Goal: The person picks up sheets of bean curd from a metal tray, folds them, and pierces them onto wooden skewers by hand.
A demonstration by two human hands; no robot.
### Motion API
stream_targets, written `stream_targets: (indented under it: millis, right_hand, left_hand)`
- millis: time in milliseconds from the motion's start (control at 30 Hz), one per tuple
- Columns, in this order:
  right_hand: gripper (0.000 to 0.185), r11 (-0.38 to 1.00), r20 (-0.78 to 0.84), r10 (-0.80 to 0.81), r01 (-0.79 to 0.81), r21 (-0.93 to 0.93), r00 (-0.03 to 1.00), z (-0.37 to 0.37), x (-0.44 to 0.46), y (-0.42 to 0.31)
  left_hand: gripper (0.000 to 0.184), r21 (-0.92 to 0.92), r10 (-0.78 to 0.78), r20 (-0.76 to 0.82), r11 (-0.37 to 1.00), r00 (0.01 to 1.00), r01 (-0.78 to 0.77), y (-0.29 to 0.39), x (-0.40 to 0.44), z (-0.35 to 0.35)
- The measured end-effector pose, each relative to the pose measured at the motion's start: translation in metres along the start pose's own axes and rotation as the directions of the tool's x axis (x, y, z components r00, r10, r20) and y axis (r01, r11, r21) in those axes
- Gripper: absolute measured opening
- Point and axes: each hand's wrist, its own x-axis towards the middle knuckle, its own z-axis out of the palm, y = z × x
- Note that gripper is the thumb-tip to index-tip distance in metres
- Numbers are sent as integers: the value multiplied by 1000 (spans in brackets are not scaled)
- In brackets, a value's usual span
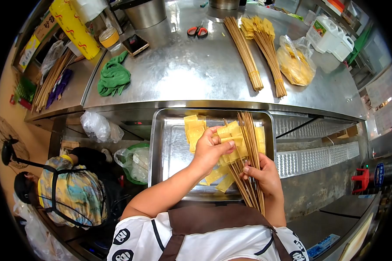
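the left hand [210, 151] pinched yellow sheets [229, 130] and the right hand [265, 175] clenched thin sticks [249, 139], over the metal tray [167, 152]; the white jug [326, 36]'s label [321, 25] was too small to read.

Hands [237, 157], yellow sheets [231, 132], skewers [251, 152], metal tray [170, 167]

Single wide head-worn view, facing forward and down; tray [164, 163] near, steel counter [161, 65] farther off.

Smooth glossy metal worktop [174, 65], shiny metal tray [170, 163] below it, matt wooden sticks [249, 143] across tray, soft green cloth [114, 76] above tray.
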Motion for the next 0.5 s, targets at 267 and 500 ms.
stream_targets:
  millis: [267,500]
  right_hand:
    - [19,1000,-6,5,-5,-6,1000,1,0,-2]
    - [19,1000,-2,15,-15,-14,1000,2,-1,-3]
  left_hand:
    - [18,92,-146,76,986,986,139,3,-7,2]
    - [10,166,-169,88,974,982,153,-1,-18,5]
